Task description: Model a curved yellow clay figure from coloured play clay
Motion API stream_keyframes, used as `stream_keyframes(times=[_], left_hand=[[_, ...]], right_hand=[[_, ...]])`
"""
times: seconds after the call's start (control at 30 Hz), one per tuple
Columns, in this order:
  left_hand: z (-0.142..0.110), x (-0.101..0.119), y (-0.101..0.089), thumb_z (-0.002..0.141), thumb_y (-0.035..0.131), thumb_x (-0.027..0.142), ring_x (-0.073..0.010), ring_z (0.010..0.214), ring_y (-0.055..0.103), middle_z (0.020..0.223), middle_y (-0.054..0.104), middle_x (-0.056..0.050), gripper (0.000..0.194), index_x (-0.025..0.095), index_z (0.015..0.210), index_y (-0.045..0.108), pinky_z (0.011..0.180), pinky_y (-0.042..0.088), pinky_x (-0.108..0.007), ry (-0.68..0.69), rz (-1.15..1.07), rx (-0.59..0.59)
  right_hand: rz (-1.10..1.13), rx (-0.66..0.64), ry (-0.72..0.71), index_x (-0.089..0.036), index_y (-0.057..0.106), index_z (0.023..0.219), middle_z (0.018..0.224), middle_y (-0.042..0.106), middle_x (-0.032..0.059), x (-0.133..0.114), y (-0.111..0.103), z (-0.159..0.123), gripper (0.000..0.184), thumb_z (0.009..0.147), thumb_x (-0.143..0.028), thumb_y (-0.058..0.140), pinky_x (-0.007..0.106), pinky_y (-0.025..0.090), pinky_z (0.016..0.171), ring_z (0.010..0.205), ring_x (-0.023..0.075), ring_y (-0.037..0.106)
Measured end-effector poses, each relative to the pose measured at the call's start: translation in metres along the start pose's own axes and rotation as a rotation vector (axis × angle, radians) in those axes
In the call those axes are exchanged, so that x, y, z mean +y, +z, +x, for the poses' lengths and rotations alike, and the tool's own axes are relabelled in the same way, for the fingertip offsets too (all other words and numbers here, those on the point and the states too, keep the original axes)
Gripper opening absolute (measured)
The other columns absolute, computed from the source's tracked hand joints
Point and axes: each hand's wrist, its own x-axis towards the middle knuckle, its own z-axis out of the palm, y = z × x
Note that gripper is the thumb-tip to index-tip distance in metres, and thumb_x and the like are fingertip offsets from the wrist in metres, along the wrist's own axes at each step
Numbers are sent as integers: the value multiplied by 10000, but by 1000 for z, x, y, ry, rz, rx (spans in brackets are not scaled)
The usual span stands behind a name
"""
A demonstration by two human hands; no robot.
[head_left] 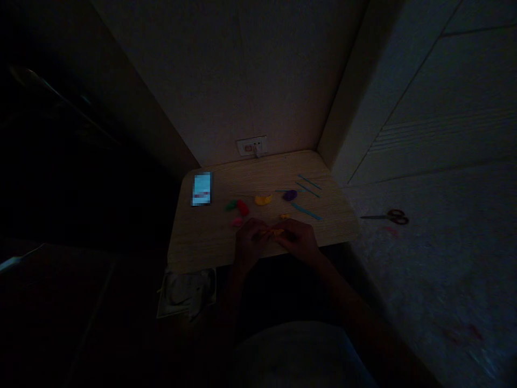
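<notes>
In the dim head view, my left hand [251,240] and my right hand [298,237] meet over the front part of a small wooden table [202,242]. Both pinch a small piece of yellow modelling clay [277,231] between their fingertips; its exact shape is hard to make out. Just beyond the fingers lie small yellow bits [285,216]. A larger yellow lump [263,200] is farther back. Left of it are a red lump [242,207], a green lump [231,205] and a pink lump [237,221]. To the right sits a purple lump [290,195].
Thin blue strips [307,211] lie on the table's right side. A lit phone [201,189] rests at the back left. Scissors [390,217] lie on the pale surface to the right. Behind is a wall socket [252,146]; a box [165,307] stands below left.
</notes>
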Motion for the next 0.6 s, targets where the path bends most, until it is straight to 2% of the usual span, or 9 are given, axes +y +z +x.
stream_keyframes(times=[0.1, 0.17, 0.3, 0.37, 0.6], left_hand=[[0, 2, 0, 878, 756, 249, -190, 824, 656, 870, 684, -41, 87, 208, 818, 708, 758, 539, -335, 18, 18, -3], [0, 4, 0, 893, 736, 242, -190, 830, 655, 869, 679, -40, 93, 209, 815, 698, 768, 542, -339, 31, 24, -23], [0, 6, 1, 914, 673, 182, -189, 856, 658, 893, 672, -40, 88, 210, 831, 682, 798, 552, -346, 36, 64, -73], [0, 6, 1, 916, 647, 162, -196, 888, 661, 925, 676, -48, 77, 208, 866, 683, 826, 557, -359, 30, 108, -67], [-5, -1, 4, 877, 504, 23, -221, 988, 643, 985, 692, -56, 272, 213, 931, 691, 933, 531, -407, 24, 238, -41]], right_hand=[[34, 5, 9, -259, 809, 984, 936, 803, 66, 1, 2, 0, 168, 964, -367, 682, 361, 596, 799, 854, 223, 750], [56, 53, 46, -257, 807, 909, 894, 798, 58, 3, 1, 0, 165, 960, -341, 675, 351, 593, 774, 821, 215, 744], [80, 393, 245, -238, 778, 864, 838, 773, 44, 10, -4, 1, 140, 916, -332, 687, 335, 577, 713, 755, 203, 711], [114, 510, 326, -232, 766, 865, 813, 759, 33, 13, -6, 1, 139, 902, -341, 688, 323, 570, 687, 723, 191, 694], [249, 439, 381, -238, 786, 929, 951, 808, 63, 14, -3, 1, 168, 894, -382, 706, 386, 620, 828, 850, 222, 755]])
